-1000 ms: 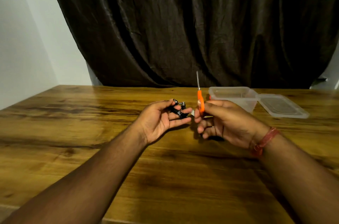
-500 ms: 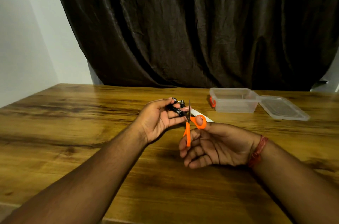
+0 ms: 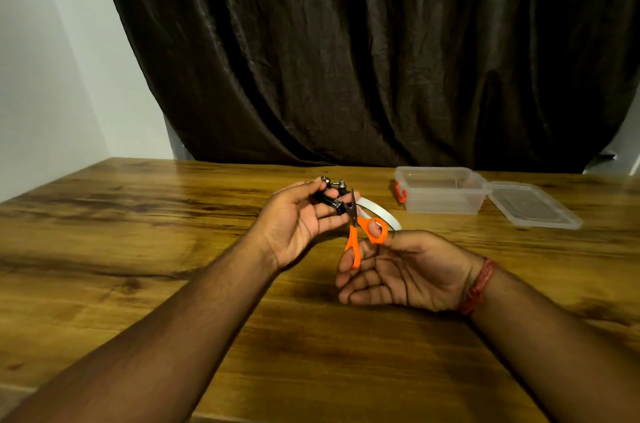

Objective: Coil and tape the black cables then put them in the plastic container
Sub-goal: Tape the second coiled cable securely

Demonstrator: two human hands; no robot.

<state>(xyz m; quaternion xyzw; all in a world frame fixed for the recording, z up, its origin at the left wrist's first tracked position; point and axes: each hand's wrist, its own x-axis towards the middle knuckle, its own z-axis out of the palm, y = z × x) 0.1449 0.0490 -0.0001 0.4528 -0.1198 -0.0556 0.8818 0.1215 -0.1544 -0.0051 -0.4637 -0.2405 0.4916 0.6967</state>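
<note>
My left hand (image 3: 298,222) holds a small coiled black cable (image 3: 330,199) between thumb and fingers, its metal plugs sticking up. My right hand (image 3: 398,270) grips orange-handled scissors (image 3: 363,232), thumb through one loop, blades pointing up at the cable. A white tape roll (image 3: 382,213) lies on the table just behind the scissors. The clear plastic container (image 3: 441,189) stands open at the back right, apart from both hands.
The container's clear lid (image 3: 535,204) lies flat to its right. An orange clip (image 3: 401,192) shows at the container's left end. A dark curtain hangs behind the wooden table (image 3: 138,249); a white wall is at the left.
My right hand has turned palm up and dropped lower, bringing the scissor blades to the cable in my left hand. The tape roll has come into view. My left hand has barely moved.
</note>
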